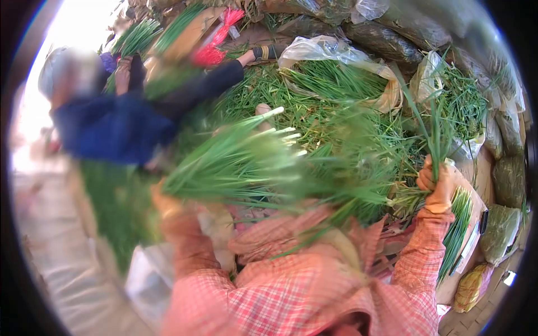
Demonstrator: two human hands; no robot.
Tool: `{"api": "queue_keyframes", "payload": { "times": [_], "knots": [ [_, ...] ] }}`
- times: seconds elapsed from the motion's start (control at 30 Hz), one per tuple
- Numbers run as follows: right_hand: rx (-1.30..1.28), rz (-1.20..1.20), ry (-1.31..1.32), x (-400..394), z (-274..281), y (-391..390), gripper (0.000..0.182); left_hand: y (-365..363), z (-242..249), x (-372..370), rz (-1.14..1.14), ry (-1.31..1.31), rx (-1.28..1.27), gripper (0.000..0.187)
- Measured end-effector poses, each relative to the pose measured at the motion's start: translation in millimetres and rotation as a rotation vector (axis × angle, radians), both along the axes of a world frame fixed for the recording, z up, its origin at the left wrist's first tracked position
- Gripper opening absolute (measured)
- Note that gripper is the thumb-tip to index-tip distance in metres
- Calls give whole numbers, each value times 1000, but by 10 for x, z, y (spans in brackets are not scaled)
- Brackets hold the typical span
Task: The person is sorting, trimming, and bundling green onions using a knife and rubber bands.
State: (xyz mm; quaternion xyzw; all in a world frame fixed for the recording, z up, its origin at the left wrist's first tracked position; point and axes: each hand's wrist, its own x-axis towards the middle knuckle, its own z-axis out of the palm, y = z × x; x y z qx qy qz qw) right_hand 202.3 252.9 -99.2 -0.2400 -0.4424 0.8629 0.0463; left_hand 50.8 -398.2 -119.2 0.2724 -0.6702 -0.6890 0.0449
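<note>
My left hand (167,203), blurred by motion, grips the leaf end of a bunch of spring onions (230,159). The bunch fans up and to the right, its white ends pointing away from the hand. On the right, my right hand (438,182) is closed around a few long green spring onion stalks (436,134) that stand upright above the fist. More loose greens (353,173), partly smeared, spread between the two hands over my lap. A neat bundle of spring onions (458,224) lies on a board just below my right wrist.
A person in dark blue (117,129) sits at the left, leg stretched across. An open plastic bag of greens (336,78) stands ahead; another bag (459,101) is at the right. Pink netting (216,47) lies at the back, with wrapped bundles (386,39) stacked behind.
</note>
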Motion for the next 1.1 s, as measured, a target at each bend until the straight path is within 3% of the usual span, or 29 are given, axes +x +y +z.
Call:
{"api": "queue_keyframes", "payload": {
  "times": [0.07,0.13,0.17,0.23,0.33,0.4,0.43,0.53,0.57,0.6,0.67,0.73,0.77,0.83,0.87,0.97,1.0,1.03,1.1],
  "knots": [
    [28,-94,-323,-272,-339,-236,33,723,492,73,18,-244,-105,34],
    [76,-305,-368,-663,-380,-979,23,1079,679,102,19,-389,-138,34],
    [124,57,-174,-641,-791,-997,24,1000,534,95,16,-354,-89,34],
    [91,216,-44,-942,-476,-1635,38,767,153,42,6,-226,36,34],
    [-153,520,84,-1182,114,-2148,56,476,-210,-75,-56,-63,150,34],
    [-255,928,85,-1291,-72,-2176,60,440,-264,-105,-72,21,205,33],
    [-181,974,103,-1252,245,-2116,58,454,-269,-96,-71,61,239,33],
    [-29,1048,299,-1125,7,-2199,63,816,-91,68,78,252,454,38],
    [-9,1045,420,-1066,-90,-2252,69,713,-180,-30,94,147,521,40],
    [86,924,436,-915,-103,-2217,59,517,-323,-229,109,42,585,41],
    [-82,879,-161,-690,253,-1878,44,317,-486,-416,104,-52,641,42],
    [-223,751,-260,-482,97,-1453,30,257,-587,-472,56,-22,629,43],
    [-378,676,-91,-309,-93,-1190,26,299,-511,-443,35,5,654,42],
    [-142,313,-144,73,-50,-742,41,478,-292,-401,108,26,577,41],
    [-58,99,-134,233,154,-637,34,550,-196,-394,142,36,538,41],
    [-192,137,723,126,433,-343,23,640,-38,-354,142,131,437,36],
    [-134,31,674,205,465,-266,18,598,-48,-360,130,171,486,34],
    [-24,-84,465,260,306,-146,20,514,-79,-381,116,213,535,32],
    [473,112,9,121,-260,-74,42,302,-149,-438,77,292,633,29]
  ]
}}
